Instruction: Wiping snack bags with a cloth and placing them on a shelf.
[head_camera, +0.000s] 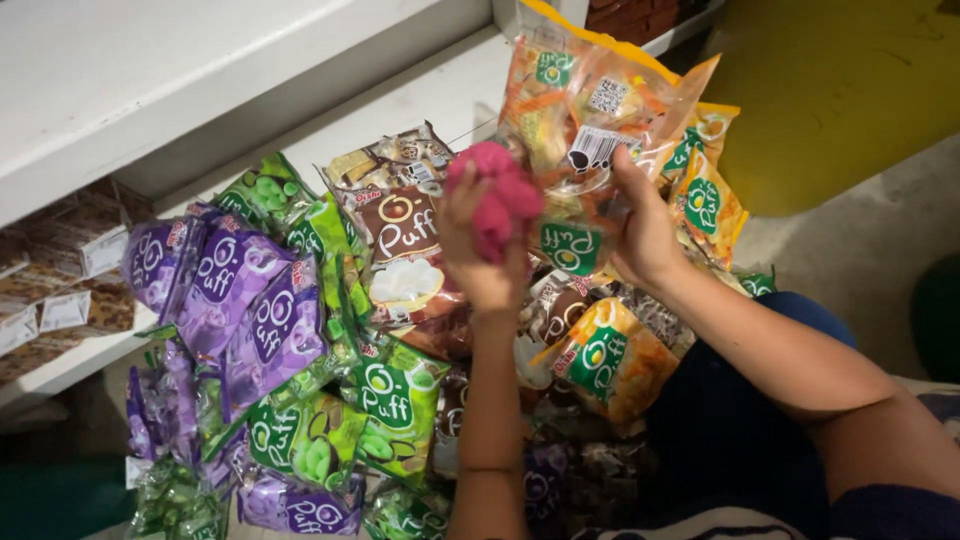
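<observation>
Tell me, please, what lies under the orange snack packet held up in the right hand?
Under the orange packet in the right hand lie more orange packets and brown ones; whatever lies beneath those is covered.

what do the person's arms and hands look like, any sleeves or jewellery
Both forearms are bare, with no sleeves, gloves or watch in view. The left hand and right hand show no rings that can be made out. A thin band may circle the left forearm near the bottom of the view, but it is too faint to be sure.
</observation>
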